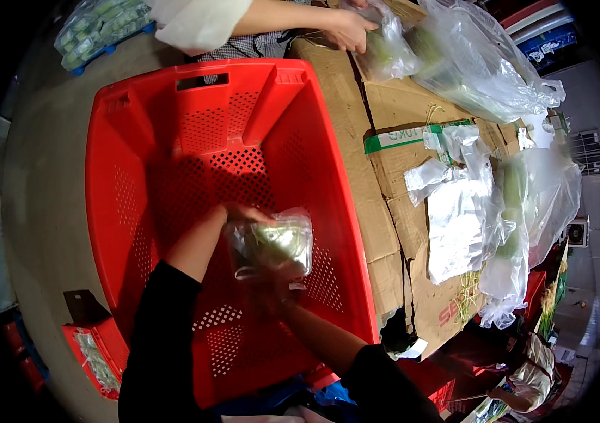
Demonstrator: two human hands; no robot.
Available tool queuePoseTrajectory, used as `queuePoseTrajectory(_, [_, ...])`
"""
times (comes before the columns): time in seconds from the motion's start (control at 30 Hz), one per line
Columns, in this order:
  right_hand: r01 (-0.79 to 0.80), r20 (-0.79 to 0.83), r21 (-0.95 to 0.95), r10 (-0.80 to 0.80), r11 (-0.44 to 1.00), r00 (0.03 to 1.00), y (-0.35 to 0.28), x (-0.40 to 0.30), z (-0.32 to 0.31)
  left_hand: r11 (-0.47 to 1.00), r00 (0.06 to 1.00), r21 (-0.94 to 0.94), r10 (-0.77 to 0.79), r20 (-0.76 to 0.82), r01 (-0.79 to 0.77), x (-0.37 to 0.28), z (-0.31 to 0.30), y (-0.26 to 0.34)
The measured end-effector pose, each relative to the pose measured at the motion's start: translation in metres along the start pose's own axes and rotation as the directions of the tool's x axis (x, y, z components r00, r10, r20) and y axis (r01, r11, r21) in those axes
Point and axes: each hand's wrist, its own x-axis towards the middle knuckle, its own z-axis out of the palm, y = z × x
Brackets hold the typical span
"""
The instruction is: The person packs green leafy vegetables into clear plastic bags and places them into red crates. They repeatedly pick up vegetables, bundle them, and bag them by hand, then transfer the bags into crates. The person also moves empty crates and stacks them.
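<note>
A clear plastic bag of pale green produce (279, 238) is held inside a large red perforated plastic crate (326, 164). My left hand (244, 212) grips the bag along its upper left edge, the wrist bent over it. Below, my right hand (273, 291) is dark and blurred at the bag's lower edge and seems to hold it there; its fingers are hard to make out. Diamond-shaped holes show in the crate's floor around the bag. Whether the bag touches the floor, I cannot tell.
Flattened cardboard (384, 227) covers a surface along the crate's right side, bearing a stack of plastic bags (458, 227) and large filled bags (458, 63). Across from me, another person's hand (350, 31) handles a bag. A smaller red crate (96, 354) stands lower left.
</note>
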Motion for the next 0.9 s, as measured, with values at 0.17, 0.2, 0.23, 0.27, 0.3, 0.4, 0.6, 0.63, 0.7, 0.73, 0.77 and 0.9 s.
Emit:
queuePoseTrajectory(0.17, [0.002, 0.121, 0.081, -0.011, 0.997, 0.993, 0.008, 0.020, -0.025, 0.997, 0.997, -0.039, -0.071, 0.019, 0.072, -0.023, 0.007, 0.008])
queuePoseTrajectory(0.2, [0.003, 0.188, 0.046, -0.011, 0.999, 0.982, 0.004, 0.009, -0.008, 0.995, 0.996, -0.052, -0.082, 0.030, 0.083, -0.029, 0.004, 0.008])
queuePoseTrajectory(0.23, [0.007, 0.254, 0.011, -0.009, 1.000, 0.967, -0.001, 0.000, 0.004, 0.994, 0.996, -0.056, -0.088, 0.032, 0.089, -0.032, 0.002, 0.010])
queuePoseTrajectory(0.27, [-0.040, 0.142, -0.032, 0.044, 0.999, 0.989, -0.004, -0.004, 0.013, 0.998, 0.997, -0.036, -0.057, 0.050, 0.059, -0.029, -0.009, 0.010])
queuePoseTrajectory(0.3, [-0.016, 0.178, -0.088, 0.032, 0.996, 0.983, -0.008, -0.005, 0.028, 0.999, 0.997, -0.017, -0.027, 0.067, 0.028, -0.028, -0.022, 0.012])
queuePoseTrajectory(0.4, [0.032, 0.251, -0.206, 0.022, 0.978, 0.968, -0.025, 0.011, 0.059, 0.953, 0.979, 0.238, 0.202, -0.027, -0.190, -0.037, -0.039, 0.043])
queuePoseTrajectory(0.6, [0.188, 0.384, -0.281, -0.069, 0.941, 0.921, -0.068, 0.117, 0.027, 0.784, 0.920, 0.617, 0.294, -0.261, -0.075, 0.007, -0.093, 0.058])
queuePoseTrajectory(0.63, [0.353, 0.419, -0.405, -0.172, 0.843, 0.891, -0.066, 0.134, 0.012, 0.648, 0.896, 0.762, 0.346, -0.279, -0.013, 0.019, -0.103, 0.056])
queuePoseTrajectory(0.7, [0.361, 0.394, -0.362, -0.210, 0.859, 0.895, -0.059, 0.150, -0.007, 0.526, 0.871, 0.844, 0.360, -0.333, 0.106, 0.027, -0.084, 0.057])
queuePoseTrajectory(0.73, [0.206, 0.322, -0.187, -0.138, 0.961, 0.937, -0.057, 0.150, -0.005, 0.536, 0.895, 0.838, 0.319, -0.313, 0.102, 0.035, -0.085, 0.051])
queuePoseTrajectory(0.77, [0.178, 0.219, -0.170, -0.139, 0.969, 0.966, -0.053, 0.148, -0.005, 0.560, 0.918, 0.824, 0.274, -0.285, 0.089, 0.042, -0.085, 0.045])
queuePoseTrajectory(0.9, [0.137, 0.002, -0.283, -0.142, 0.949, 0.990, -0.041, 0.119, 0.010, 0.761, 0.974, 0.649, 0.158, -0.161, -0.016, 0.067, -0.099, 0.020])
